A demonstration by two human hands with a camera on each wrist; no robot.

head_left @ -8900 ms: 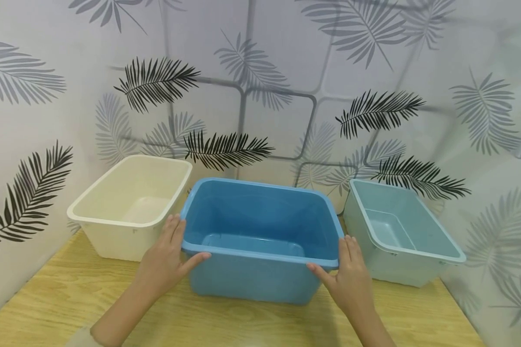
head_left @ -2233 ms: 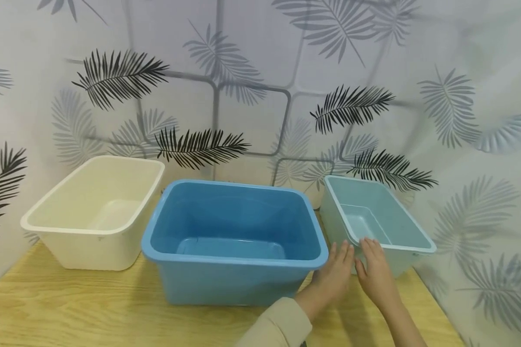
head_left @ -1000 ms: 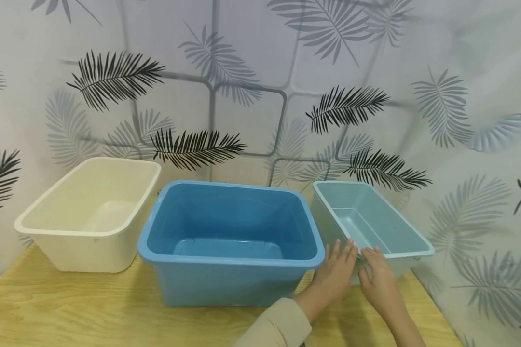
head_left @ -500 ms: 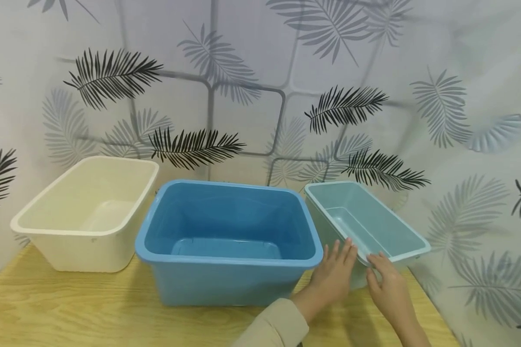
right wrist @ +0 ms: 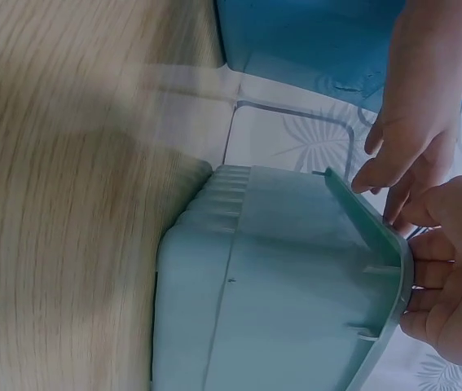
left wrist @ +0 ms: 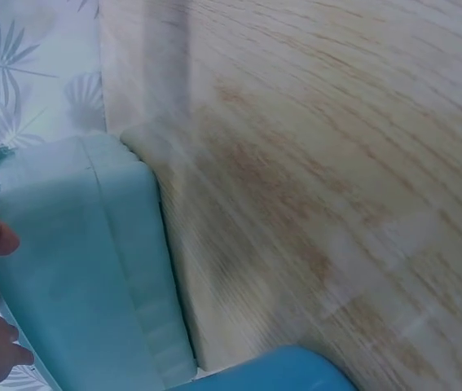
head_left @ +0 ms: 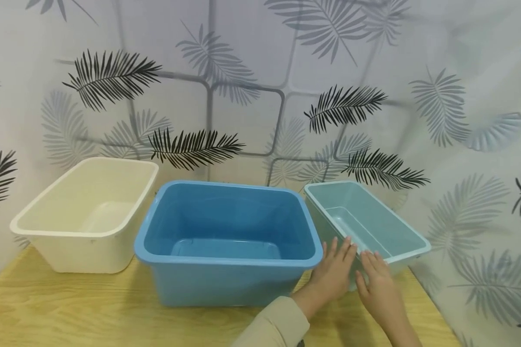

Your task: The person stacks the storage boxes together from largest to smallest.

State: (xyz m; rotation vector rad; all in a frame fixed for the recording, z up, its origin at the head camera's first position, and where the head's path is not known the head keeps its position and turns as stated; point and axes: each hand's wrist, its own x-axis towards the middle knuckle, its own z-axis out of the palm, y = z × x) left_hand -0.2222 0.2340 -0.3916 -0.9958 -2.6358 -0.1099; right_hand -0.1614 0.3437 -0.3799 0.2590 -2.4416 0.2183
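A pale green plastic tub [head_left: 373,212] stands upright at the right, close beside the blue tub [head_left: 230,284]. My left hand [head_left: 332,272] reaches across and lies with extended fingers against its near left rim. On the near rim, a little to the right, rest the fingers of my right hand [head_left: 382,289], with the thumb pointing toward the left hand. In the right wrist view both the right hand [right wrist: 459,277] and the left hand [right wrist: 418,147] meet at one corner of the green tub [right wrist: 296,269]. All of the blue tub's inside seen here is bare.
A cream tub [head_left: 82,253] stands left of the blue one. All three tubs are on a wood-grain table [head_left: 69,308], whose right edge runs close past the green tub. A leaf-patterned wall covering [head_left: 252,58] rises behind them.
Both hands have left the blue tub's rim for the green tub. The green tub has shifted left toward the blue one. Lately my right hand has moved slightly left along the rim.
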